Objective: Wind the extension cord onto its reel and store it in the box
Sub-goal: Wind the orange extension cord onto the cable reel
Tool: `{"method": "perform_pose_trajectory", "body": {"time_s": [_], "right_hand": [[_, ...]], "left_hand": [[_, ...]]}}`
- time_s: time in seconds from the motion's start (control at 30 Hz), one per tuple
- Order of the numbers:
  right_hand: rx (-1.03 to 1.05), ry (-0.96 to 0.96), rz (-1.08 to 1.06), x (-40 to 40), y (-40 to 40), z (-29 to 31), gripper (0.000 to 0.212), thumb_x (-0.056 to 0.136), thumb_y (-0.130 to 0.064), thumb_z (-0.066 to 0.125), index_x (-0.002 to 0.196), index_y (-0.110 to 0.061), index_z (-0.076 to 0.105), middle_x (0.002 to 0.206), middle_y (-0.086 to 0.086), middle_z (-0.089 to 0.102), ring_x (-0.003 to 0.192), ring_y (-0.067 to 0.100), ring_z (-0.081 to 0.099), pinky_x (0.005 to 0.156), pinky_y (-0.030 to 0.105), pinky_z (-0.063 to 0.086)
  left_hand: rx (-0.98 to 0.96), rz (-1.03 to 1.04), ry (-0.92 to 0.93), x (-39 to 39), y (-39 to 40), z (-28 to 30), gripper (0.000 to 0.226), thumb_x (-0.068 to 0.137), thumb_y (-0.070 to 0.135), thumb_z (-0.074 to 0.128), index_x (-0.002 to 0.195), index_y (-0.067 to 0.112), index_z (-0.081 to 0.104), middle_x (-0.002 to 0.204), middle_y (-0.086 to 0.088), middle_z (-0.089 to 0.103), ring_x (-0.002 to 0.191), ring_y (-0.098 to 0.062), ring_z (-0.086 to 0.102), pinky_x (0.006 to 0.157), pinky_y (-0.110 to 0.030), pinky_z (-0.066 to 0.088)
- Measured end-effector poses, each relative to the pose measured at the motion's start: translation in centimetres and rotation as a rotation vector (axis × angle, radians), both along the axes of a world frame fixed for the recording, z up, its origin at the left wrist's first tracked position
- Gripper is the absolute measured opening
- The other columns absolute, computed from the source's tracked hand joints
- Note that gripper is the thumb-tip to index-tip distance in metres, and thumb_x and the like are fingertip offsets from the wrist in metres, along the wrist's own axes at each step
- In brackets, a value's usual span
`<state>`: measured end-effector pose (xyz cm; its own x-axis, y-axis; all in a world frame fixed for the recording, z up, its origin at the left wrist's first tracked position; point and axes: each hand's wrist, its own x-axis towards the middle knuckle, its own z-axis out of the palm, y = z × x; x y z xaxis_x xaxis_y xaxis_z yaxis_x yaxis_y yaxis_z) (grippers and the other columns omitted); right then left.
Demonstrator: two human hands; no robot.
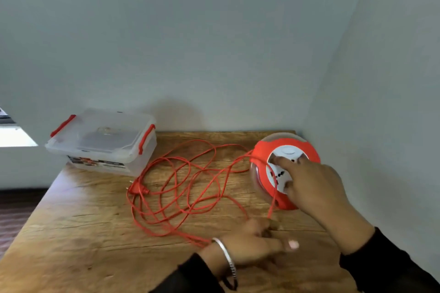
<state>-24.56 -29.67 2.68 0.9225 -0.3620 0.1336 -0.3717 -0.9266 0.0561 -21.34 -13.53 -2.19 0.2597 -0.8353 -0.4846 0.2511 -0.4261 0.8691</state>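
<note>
A round red reel [262, 150] with a white socket face stands tilted on its edge at the table's far right corner. My right hand [312, 188] rests on that white face, with fingertips set in its recesses. The orange extension cord [181, 185] lies in loose tangled loops across the middle of the table, and its plug [137, 189] lies near the box. My left hand [252, 240] sits low in front of the reel and pinches the cord where it runs up to the reel. A clear plastic box [102, 143] with red latches stands lidded at the far left.
The wooden table [83, 233] butts against grey walls at the back and right. Its left edge drops to a dark floor. A bright window ledge [14, 135] shows at far left. Dark sleeves cover both my forearms, and a metal bangle sits on my left wrist.
</note>
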Motion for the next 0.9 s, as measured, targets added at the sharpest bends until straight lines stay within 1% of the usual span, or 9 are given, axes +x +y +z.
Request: {"method": "perform_pose_trajectory", "body": {"time_s": [0.1, 0.17, 0.27, 0.37, 0.43, 0.57, 0.67, 0.8, 0.9], "right_hand": [[-0.016, -0.049, 0.011, -0.1, 0.3, 0.4, 0.063, 0.077, -0.033, 0.056, 0.132, -0.05, 0.032, 0.107, 0.002, 0.061, 0.084, 0.024, 0.064, 0.06, 0.03, 0.039], [-0.015, -0.096, 0.007, -0.3, 0.6, 0.3, 0.063, 0.077, -0.035, 0.057, 0.133, -0.049, 0.031, 0.103, 0.002, 0.063, 0.079, 0.024, 0.064, 0.058, 0.029, 0.036], [0.035, -0.198, -0.005, -0.8, 1.2, 0.0, 0.061, 0.078, -0.04, 0.06, 0.133, -0.048, 0.035, 0.096, 0.001, 0.067, 0.076, 0.022, 0.065, 0.059, 0.028, 0.041], [0.135, -0.278, -0.037, -1.2, 1.7, -0.9, 0.058, 0.08, -0.042, 0.059, 0.133, -0.048, 0.035, 0.096, -0.004, 0.07, 0.077, 0.017, 0.065, 0.051, 0.021, 0.034], [0.245, -0.331, -0.065, -1.4, 1.9, -1.6, 0.057, 0.081, -0.047, 0.06, 0.134, -0.046, 0.037, 0.102, -0.004, 0.07, 0.079, 0.016, 0.066, 0.046, 0.014, 0.029], [0.583, -0.408, -0.156, -1.2, 2.2, -2.6, 0.061, 0.076, -0.058, 0.063, 0.131, -0.039, 0.043, 0.113, 0.0, 0.065, 0.088, 0.019, 0.066, 0.052, 0.02, 0.047], [0.736, -0.457, -0.22, -0.8, 2.6, -3.1, 0.061, 0.075, -0.054, 0.067, 0.129, -0.034, 0.048, 0.09, -0.005, 0.066, 0.076, 0.012, 0.064, 0.055, 0.026, 0.051], [1.107, -0.468, -0.294, -0.2, 2.9, -3.5, 0.062, 0.08, -0.039, 0.07, 0.135, -0.029, 0.043, 0.122, 0.003, 0.06, 0.085, 0.014, 0.062, 0.052, 0.017, 0.044], [1.433, -0.458, -0.437, 0.3, 3.4, -3.1, 0.067, 0.082, -0.031, 0.07, 0.139, -0.017, 0.037, 0.112, 0.014, 0.065, 0.044, 0.007, 0.05, 0.035, 0.015, 0.035]], "left_hand": [[-0.166, 0.358, -0.002, -1.4, -2.2, -0.9, 0.038, 0.087, 0.007, 0.065, 0.115, 0.015, 0.04, 0.075, 0.004, 0.056, 0.056, 0.0, 0.054, 0.053, -0.019, 0.043], [-0.294, 0.583, -0.038, -0.8, -2.8, -0.5, 0.047, 0.084, -0.004, 0.065, 0.118, 0.02, 0.045, 0.098, -0.009, 0.066, 0.068, 0.004, 0.062, 0.059, -0.014, 0.048], [-0.421, 0.753, -0.002, 1.1, -2.9, 0.5, 0.054, 0.077, -0.006, 0.071, 0.117, 0.024, 0.051, 0.109, -0.007, 0.069, 0.084, -0.008, 0.068, 0.06, -0.021, 0.052], [-0.39, 0.767, -0.034, 2.7, -2.5, 0.8, 0.033, 0.078, -0.005, 0.071, 0.096, 0.018, 0.055, 0.098, -0.004, 0.071, 0.076, -0.011, 0.07, 0.052, -0.025, 0.054], [-0.389, 0.751, -0.044, 3.3, -2.0, 0.8, 0.03, 0.078, -0.005, 0.071, 0.097, 0.013, 0.057, 0.094, -0.006, 0.072, 0.074, -0.012, 0.071, 0.052, -0.027, 0.056], [-0.373, 0.715, -0.077, 3.4, -1.3, 0.2, 0.033, 0.078, 0.002, 0.073, 0.106, 0.012, 0.059, 0.097, -0.004, 0.075, 0.078, -0.017, 0.072, 0.059, -0.034, 0.057], [-0.379, 0.731, -0.076, 3.1, -1.1, -0.4, 0.035, 0.079, 0.001, 0.072, 0.108, 0.016, 0.059, 0.095, 0.0, 0.076, 0.08, -0.017, 0.073, 0.057, -0.032, 0.057], [-0.39, 0.774, -0.079, 3.0, -1.0, -0.9, 0.04, 0.079, -0.001, 0.071, 0.114, 0.013, 0.058, 0.097, -0.004, 0.076, 0.082, -0.019, 0.073, 0.054, -0.027, 0.055], [-0.379, 0.808, -0.063, 2.8, -1.0, -1.3, 0.041, 0.08, -0.002, 0.07, 0.117, 0.007, 0.055, 0.1, -0.008, 0.074, 0.084, -0.024, 0.071, 0.052, -0.028, 0.055]]}}
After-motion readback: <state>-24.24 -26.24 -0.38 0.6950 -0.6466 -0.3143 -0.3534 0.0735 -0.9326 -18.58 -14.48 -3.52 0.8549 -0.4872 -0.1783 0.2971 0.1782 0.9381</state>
